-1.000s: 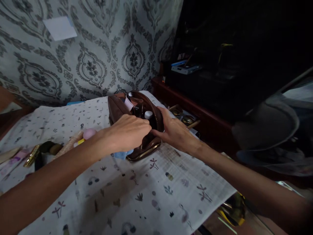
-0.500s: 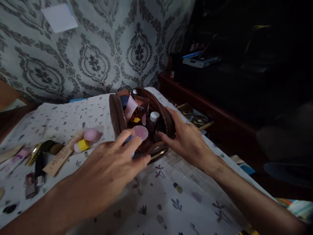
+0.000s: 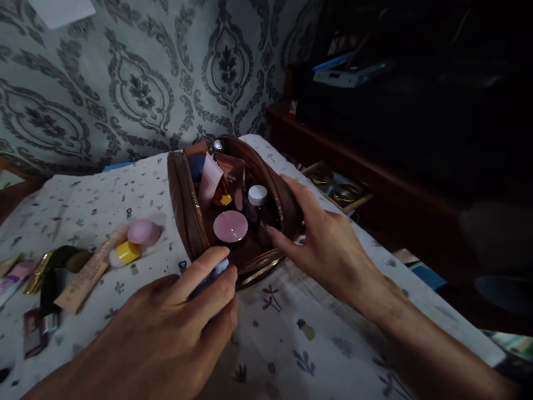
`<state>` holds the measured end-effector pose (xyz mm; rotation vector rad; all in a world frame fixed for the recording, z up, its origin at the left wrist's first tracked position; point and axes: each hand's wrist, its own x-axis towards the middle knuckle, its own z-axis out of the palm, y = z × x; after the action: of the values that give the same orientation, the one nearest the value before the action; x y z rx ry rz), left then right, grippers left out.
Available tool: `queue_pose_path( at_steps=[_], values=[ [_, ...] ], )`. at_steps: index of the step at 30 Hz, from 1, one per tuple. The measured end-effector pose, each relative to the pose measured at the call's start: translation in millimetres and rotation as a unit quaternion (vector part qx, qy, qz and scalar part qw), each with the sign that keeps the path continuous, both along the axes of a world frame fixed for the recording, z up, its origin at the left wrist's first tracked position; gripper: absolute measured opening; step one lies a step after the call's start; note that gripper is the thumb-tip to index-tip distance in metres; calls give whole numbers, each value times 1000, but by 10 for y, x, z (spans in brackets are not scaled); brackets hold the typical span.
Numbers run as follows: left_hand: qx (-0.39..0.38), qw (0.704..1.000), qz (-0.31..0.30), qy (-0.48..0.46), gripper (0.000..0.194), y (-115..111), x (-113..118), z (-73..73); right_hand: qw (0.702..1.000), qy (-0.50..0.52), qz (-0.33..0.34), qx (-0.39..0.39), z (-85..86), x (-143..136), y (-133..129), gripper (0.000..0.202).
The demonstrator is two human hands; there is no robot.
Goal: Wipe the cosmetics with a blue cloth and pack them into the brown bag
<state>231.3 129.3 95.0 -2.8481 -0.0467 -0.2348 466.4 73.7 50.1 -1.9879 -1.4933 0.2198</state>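
Near the worktop's (image 3: 104, 205) right edge, the brown bag (image 3: 182, 200) looks soft-walled, likely weighted by its contents; its side suits a grip. The right hand (image 3: 333, 255) pinches there, thumb inside; the left hand (image 3: 175, 328) holds blue cloth (image 3: 214, 276).

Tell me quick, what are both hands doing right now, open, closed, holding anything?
Left hand: closed, holding a blue cloth between its fingers.
Right hand: closed on the side of the brown bag.
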Motion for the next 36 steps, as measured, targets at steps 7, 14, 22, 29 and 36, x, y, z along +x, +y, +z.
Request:
queue_pose_path(
  at_steps=[7,14,22,29,36],
  values=[
    [-6,995,92,21,30,-190,167,92,1000,-17,-10,-9,-16,-4,20,76],
    [-88,992,57,71,20,-280,224,-14,998,-33,-28,-41,47,-11,75,76],
    [-3,998,58,-16,28,-408,40,-359,991,-101,-54,-70,98,-274,45,73],
    [-111,972,151,-143,33,-206,-416,-456,995,-71,-39,-50,90,-292,15,73],
    [-92,860,492,-95,32,798,-805,-447,996,-70,-55,-28,46,-287,24,71]
  ],
)
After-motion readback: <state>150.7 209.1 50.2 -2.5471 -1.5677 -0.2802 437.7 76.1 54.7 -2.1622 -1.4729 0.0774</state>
